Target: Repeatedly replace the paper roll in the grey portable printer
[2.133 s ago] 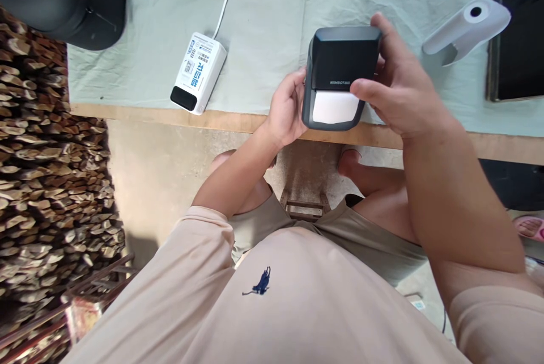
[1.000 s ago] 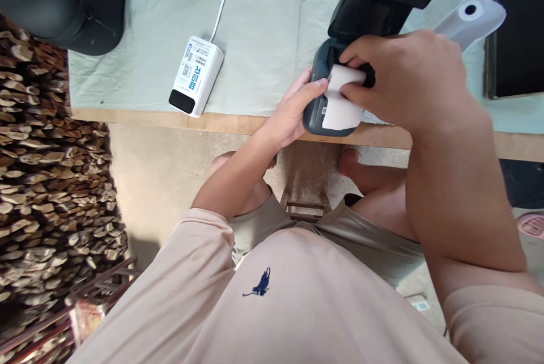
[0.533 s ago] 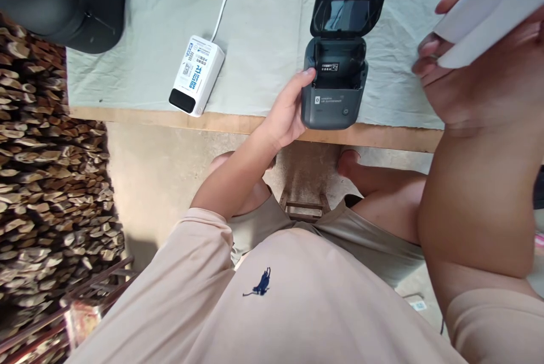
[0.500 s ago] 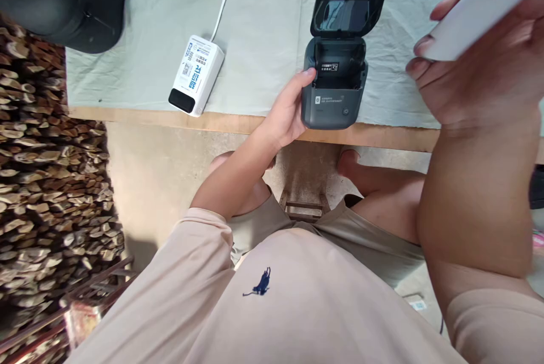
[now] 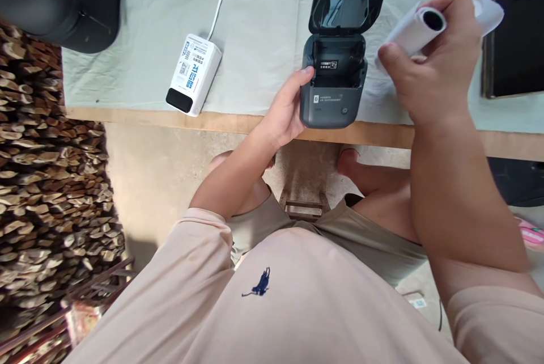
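Observation:
A dark portable label printer (image 5: 332, 106) lies at the table's front edge, its lid (image 5: 340, 9) swung up and back. The paper bay inside shows a small white printed label and holds no roll. My left hand (image 5: 285, 106) grips the printer's left side, thumb on the rim of the bay. To the right of the printer, my right hand (image 5: 442, 60) holds a white paper roll (image 5: 410, 32) above the cloth. The dark hollow core faces me, and a loose flap of paper sticks out past the knuckles.
A white power bank (image 5: 193, 75) with a short cable lies on the cloth-covered table (image 5: 259, 24). A black case (image 5: 91, 1) sits at the far left, a dark tablet-like device (image 5: 516, 41) at the right. Stacked firewood (image 5: 46, 182) stands left of the table.
My right hand has come down and left with the paper roll, turning so its hollow end shows. The tablet-like device is now uncovered. My left hand stays on the printer.

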Available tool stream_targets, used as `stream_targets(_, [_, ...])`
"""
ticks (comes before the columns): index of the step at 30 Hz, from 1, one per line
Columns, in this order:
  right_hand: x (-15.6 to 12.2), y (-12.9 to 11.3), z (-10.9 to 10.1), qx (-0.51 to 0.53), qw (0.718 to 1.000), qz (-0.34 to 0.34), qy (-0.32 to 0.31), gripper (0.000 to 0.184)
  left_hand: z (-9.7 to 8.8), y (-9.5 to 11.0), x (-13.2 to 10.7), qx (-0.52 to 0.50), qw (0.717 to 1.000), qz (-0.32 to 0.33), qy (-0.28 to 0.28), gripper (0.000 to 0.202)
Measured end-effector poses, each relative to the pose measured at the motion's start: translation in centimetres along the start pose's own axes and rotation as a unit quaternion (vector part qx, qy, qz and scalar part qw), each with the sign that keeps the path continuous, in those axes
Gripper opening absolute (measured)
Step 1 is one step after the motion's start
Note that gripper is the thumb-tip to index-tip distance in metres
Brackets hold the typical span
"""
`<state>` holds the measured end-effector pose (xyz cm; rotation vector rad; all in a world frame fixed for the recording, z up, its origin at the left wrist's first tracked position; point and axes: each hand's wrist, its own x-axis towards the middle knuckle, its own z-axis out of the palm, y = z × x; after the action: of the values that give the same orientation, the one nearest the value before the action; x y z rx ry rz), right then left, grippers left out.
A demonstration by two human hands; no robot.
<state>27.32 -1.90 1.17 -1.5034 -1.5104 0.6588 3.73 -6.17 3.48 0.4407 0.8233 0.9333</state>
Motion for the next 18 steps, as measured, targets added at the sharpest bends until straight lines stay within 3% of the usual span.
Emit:
stream_targets(4, [-0.2,-0.4,0.2,-0.087,0.996,0.003,0.013,0.070,-0.1,0.0,-0.1,-0.003,1.000,-0.006,0.006,0.046])
stream_targets(7, [-0.6,-0.7,0.3,-0.169,0.985,-0.003,-0.016,0.078,0.1,0.1,-0.2,-0.003,1.000,-0.016,0.022,0.045])
stream_targets(13, [-1.0,-0.8,0.3,-0.249,0.966,-0.003,-0.062,0.038,0.2,0.2,-0.3,0.004,1.000,-0.011,0.010,0.053])
stream_targets(18, [-0.8,-0.5,0.7,-0.254,0.966,0.017,-0.051,0.052,0.3,0.4,-0.3,0.010,1.000,-0.023,0.014,0.050])
